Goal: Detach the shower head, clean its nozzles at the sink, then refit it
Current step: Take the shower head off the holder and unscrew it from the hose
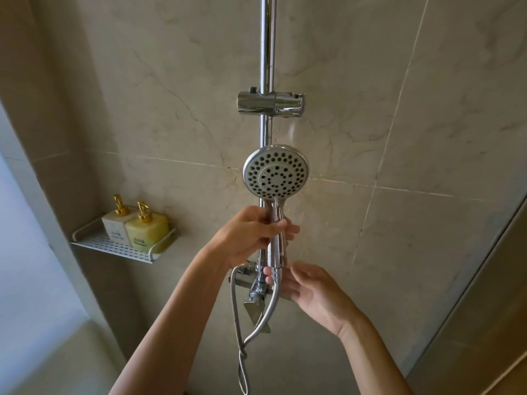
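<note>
holder [271, 103]: empty, we've got the shower head [276, 172] out
hose [242, 332]: attached, not unscrewed yet
left hand [251, 232]: gripping the handle
right hand [310, 289]: loose-fingered at the hose nut
left: sink clean, refit

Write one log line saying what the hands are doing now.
left hand: grips shower head handle | right hand: open at hose joint | holder: empty

**Shower head off bracket, held upright**

Shower head [276, 173]: chrome, round grey face with rings of dark nozzles, facing the camera. Upright, handle pointing down, in front of the riser rail [267, 52], below the empty slider bracket [271, 103]. Metal hose [242, 323] attached at the handle's base, looping down and back up toward the mixer valve [255, 297].
</note>
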The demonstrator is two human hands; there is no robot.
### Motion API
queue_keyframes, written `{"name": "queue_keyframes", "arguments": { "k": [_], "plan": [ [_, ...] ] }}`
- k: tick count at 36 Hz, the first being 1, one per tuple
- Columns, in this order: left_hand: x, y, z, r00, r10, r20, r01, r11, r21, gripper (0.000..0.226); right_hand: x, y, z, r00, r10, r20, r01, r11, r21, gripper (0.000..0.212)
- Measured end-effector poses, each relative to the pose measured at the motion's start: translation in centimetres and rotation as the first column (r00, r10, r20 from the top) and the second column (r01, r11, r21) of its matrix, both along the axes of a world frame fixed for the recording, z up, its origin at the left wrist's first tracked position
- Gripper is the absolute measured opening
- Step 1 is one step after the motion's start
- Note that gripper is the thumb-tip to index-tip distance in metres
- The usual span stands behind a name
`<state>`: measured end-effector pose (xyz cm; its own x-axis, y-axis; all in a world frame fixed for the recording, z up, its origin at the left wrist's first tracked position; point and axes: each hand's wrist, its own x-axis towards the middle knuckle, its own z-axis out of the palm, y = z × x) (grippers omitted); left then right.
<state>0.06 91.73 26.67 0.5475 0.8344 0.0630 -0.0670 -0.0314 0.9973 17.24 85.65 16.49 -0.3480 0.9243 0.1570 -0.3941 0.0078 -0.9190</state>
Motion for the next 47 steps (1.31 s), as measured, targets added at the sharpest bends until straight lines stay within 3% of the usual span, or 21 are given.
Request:
{"name": "queue_keyframes", "arguments": {
  "k": [7,15,19,24,28,34,37,40,47],
  "plan": [
    [0.3,-0.1,0.4,0.998,-0.031,0.063,0.035,0.997,-0.074,0.017,-0.3,0.2,0.0,0.988,0.148,0.050,-0.146,0.989,-0.030,0.043],
    [0.1,-0.1,0.4,0.996,-0.050,0.078,0.058,0.994,-0.094,0.008,-1.6,-0.4,0.0,0.972,0.221,-0.080,-0.229,0.967,-0.110,0.039],
    [-0.3,0.1,0.2,0.996,-0.034,0.082,0.044,0.992,-0.121,0.011,-1.9,-0.4,0.0,0.991,0.117,-0.063,-0.126,0.979,-0.163,0.033],
    [-0.7,0.4,-0.2,1.000,0.006,-0.003,-0.006,0.995,-0.100,0.018,-2.4,-0.6,0.2,0.992,-0.063,0.110,0.079,0.985,-0.153,0.023],
    [-0.6,0.4,-0.4,0.998,0.044,-0.054,-0.048,0.997,-0.068,0.020,-3.2,-0.9,0.1,0.940,-0.259,0.223,0.284,0.955,-0.088,0.010],
    [-0.7,0.2,-0.4,0.998,0.064,-0.012,-0.064,0.996,-0.056,0.025,-3.6,-0.9,-0.4,0.864,-0.452,0.223,0.453,0.890,0.048,0.023],
    [-0.9,0.1,-0.3,0.999,0.050,0.008,-0.049,0.998,-0.050,0.023,-2.9,-1.1,-0.1,0.925,-0.313,0.215,0.322,0.947,-0.006,0.028],
    [-1.2,-0.1,-0.2,0.999,0.026,0.028,-0.024,0.998,-0.064,0.022,-1.9,-1.4,0.4,0.988,-0.103,0.114,0.110,0.992,-0.063,0.021],
    [-1.2,-0.3,0.2,0.994,-0.017,0.109,0.029,0.994,-0.108,0.024,-0.7,-1.1,1.2,0.986,0.141,0.094,-0.131,0.986,-0.105,0.038]
  ]
}}
